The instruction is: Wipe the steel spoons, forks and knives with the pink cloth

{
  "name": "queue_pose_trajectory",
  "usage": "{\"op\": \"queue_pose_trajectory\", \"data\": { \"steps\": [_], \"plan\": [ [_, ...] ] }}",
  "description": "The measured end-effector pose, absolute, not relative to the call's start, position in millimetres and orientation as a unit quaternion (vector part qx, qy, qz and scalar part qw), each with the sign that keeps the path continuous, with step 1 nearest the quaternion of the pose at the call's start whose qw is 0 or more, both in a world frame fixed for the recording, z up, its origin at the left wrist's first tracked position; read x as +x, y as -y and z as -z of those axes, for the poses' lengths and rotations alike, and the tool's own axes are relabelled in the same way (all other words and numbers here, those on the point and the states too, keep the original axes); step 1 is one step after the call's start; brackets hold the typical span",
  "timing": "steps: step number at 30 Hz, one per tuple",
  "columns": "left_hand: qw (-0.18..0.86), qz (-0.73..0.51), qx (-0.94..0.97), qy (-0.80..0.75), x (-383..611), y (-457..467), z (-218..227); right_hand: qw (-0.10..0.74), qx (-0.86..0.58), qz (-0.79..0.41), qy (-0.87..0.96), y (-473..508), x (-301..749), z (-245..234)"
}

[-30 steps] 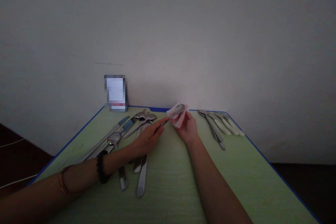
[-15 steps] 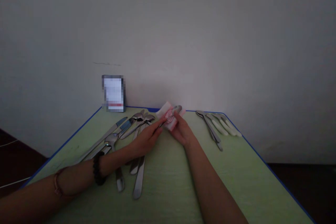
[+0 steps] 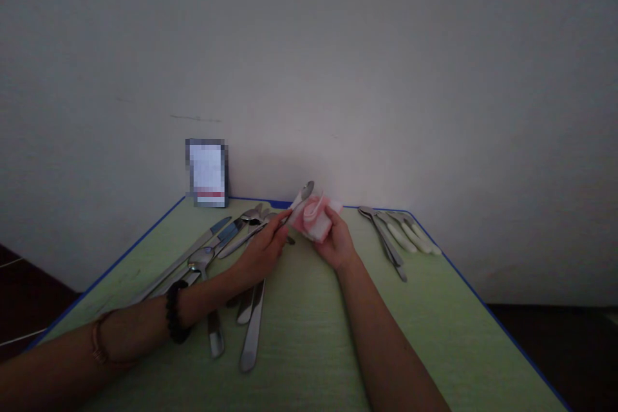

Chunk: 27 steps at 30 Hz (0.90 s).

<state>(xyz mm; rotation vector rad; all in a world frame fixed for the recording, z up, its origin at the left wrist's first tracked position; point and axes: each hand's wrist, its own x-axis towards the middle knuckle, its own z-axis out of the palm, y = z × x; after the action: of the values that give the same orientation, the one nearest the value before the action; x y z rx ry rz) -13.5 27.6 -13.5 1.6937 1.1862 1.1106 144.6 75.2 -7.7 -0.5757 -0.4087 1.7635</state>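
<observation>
Above the far part of the table, my left hand (image 3: 264, 250) is closed around a metal spoon (image 3: 306, 192), whose bowl end points up and away. My right hand (image 3: 338, 243) grips a crumpled pink and white cloth (image 3: 316, 219). Spoon and cloth are side by side; whether they touch I cannot tell. Under and beside my left arm lies a loose pile of metal cutlery, with a large spoon (image 3: 201, 259), a table knife (image 3: 186, 257) and several handles, partly hidden by the arm.
To the right lie metal spoons (image 3: 386, 241) and several pieces with pale handles (image 3: 403, 236). A phone with a blurred screen (image 3: 208, 172) leans on the wall (image 3: 386, 77) at the back left. The green table (image 3: 304, 347) has a blue edge.
The spoon has come away from the cloth and moved left and up with my left hand. My right hand keeps the cloth, which now looks more bunched.
</observation>
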Motion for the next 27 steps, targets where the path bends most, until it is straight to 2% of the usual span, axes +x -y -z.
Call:
{"op": "queue_pose_trajectory", "data": {
  "steps": [2,6,14,19,23,27],
  "plan": [
    [0.406,-0.441,0.653,-0.463,-13.3,-26.7,12.6,0.584,-0.269,-0.747,0.169,-76.4,143.8,8.5],
    [0.374,-0.431,0.683,-0.455,-13.2,-23.5,7.4,0.608,-0.307,-0.708,0.184,-79.8,141.0,13.7],
    [0.411,-0.465,0.660,-0.423,-12.4,-24.8,11.2,0.635,-0.293,-0.666,0.261,-77.5,138.1,21.0],
    [0.397,-0.465,0.678,-0.407,-13.9,-23.0,11.6,0.652,-0.340,-0.628,0.257,-78.9,132.8,21.3],
    [0.363,-0.419,0.710,-0.434,-14.8,-22.9,8.3,0.641,-0.332,-0.658,0.214,-79.7,134.7,16.8],
    [0.316,-0.380,0.741,-0.455,-14.1,-25.9,6.4,0.612,-0.265,-0.722,0.182,-76.4,139.5,9.4]
  ]
}}
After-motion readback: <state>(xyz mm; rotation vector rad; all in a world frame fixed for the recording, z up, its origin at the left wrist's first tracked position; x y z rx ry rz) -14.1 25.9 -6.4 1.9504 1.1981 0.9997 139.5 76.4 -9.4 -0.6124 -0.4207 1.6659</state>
